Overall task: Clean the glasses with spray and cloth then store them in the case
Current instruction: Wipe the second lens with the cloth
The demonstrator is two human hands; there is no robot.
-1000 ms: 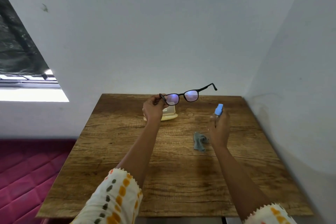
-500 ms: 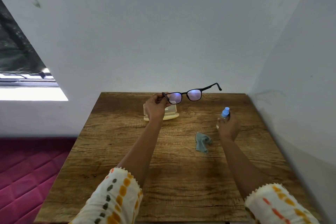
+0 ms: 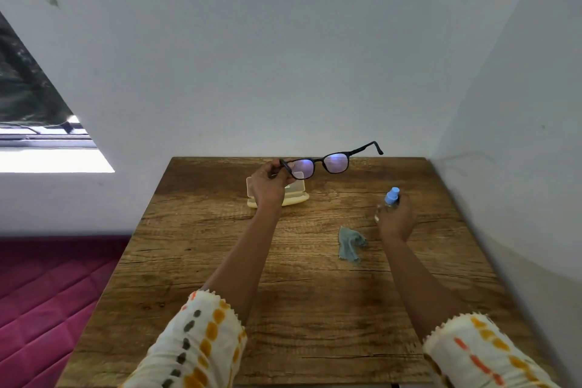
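Fingers (image 3: 277, 172) of left hand pinched black-framed glasses (image 3: 319, 164) aloft over open cream case (image 3: 296, 197), right hand (image 3: 395, 219) gripped blue-capped spray bottle (image 3: 391, 197) low near tabletop (image 3: 283, 293); grey-blue cloth (image 3: 349, 244) untouched, wiping, storing left.

Wooden table (image 3: 283, 309), grey walls (image 3: 283, 41), perhaps window (image 3: 47, 161)

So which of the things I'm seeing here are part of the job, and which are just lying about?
Part of the job:
glasses, held up by the left hand
spray bottle, in the right hand
cloth, crumpled on the table
case, open, at the far side

Lying about:
nothing else on the table; only a pink mat on the floor
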